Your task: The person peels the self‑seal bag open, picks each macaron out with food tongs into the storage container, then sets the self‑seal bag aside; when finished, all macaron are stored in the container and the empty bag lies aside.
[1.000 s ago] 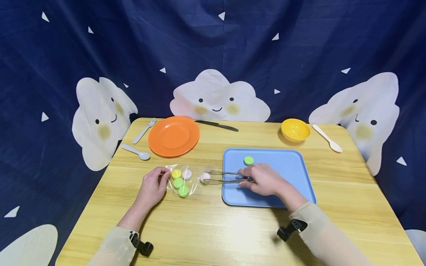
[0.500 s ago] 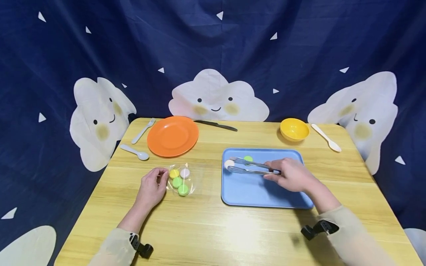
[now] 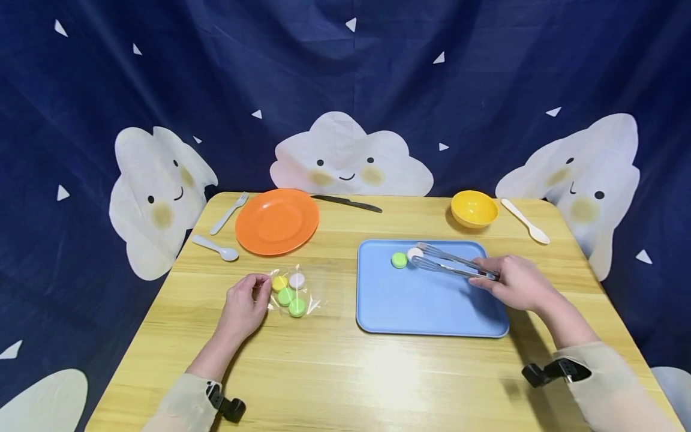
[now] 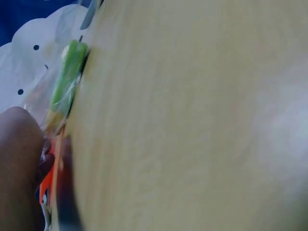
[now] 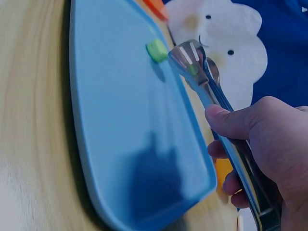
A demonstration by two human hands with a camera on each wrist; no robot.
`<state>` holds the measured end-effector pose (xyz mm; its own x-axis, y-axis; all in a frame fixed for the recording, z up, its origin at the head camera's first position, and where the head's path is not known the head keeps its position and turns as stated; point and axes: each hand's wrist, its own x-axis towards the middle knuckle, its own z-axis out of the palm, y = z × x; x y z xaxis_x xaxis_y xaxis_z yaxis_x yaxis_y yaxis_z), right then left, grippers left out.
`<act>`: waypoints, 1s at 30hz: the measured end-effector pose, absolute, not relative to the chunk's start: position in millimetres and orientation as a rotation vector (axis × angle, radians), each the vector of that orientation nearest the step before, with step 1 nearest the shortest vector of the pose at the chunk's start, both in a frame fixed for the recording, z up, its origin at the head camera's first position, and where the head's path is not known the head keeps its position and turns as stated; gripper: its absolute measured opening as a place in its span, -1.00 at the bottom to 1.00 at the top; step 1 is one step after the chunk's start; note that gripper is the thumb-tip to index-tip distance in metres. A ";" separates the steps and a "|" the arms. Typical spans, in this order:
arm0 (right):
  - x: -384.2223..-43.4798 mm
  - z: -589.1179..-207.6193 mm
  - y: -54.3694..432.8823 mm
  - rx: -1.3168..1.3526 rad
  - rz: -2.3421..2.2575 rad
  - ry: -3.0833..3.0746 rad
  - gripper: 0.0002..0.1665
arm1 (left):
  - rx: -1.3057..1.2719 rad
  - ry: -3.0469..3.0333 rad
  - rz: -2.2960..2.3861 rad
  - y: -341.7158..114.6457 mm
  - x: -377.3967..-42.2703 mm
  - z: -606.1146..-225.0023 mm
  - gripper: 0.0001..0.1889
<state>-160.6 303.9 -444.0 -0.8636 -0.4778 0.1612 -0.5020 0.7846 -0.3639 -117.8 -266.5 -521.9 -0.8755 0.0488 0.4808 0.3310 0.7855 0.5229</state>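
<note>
My left hand (image 3: 241,306) pinches the edge of a clear plastic bag (image 3: 317,289) lying on the table at left. Inside are a yellow macaron (image 3: 279,284), a pale lilac one and two green ones. With my right hand (image 3: 515,282) I grip metal tongs (image 3: 459,264), reaching left over the blue tray (image 3: 410,309). Between the tong tips is a pale pink macaron (image 3: 414,254), right beside a green macaron (image 3: 399,260) near the tray's far edge. In the right wrist view, the tong heads (image 5: 190,57) hide the pale macaron.
Behind the bag stand an orange plate (image 3: 277,222), a fork (image 3: 229,213), a spoon (image 3: 215,247) and a black knife (image 3: 346,203). A yellow bowl (image 3: 474,210) and a white spoon (image 3: 525,221) lie beyond the tray. A blue cloud-patterned curtain (image 3: 237,72) hangs behind the table.
My right hand has carried the pale macaron in the tongs from beside the bag, rightward over the tray, to the green macaron. The left hand stays at the bag's edge.
</note>
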 end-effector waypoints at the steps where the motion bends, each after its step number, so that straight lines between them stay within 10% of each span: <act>1: -160.3 -445.3 306.7 0.780 0.612 -2.930 -0.51 | -0.298 -2.541 -0.851 -268.1 -117.7 -521.3 -0.93; 18: -159.8 -454.6 317.8 0.610 0.610 -3.073 -0.26 | -0.573 -2.732 -0.645 -287.0 -120.7 -506.2 -0.93; 30: -152.1 -440.6 257.3 0.922 0.650 -2.911 -0.68 | -0.541 -2.714 -0.761 -288.3 -122.5 -507.2 -0.95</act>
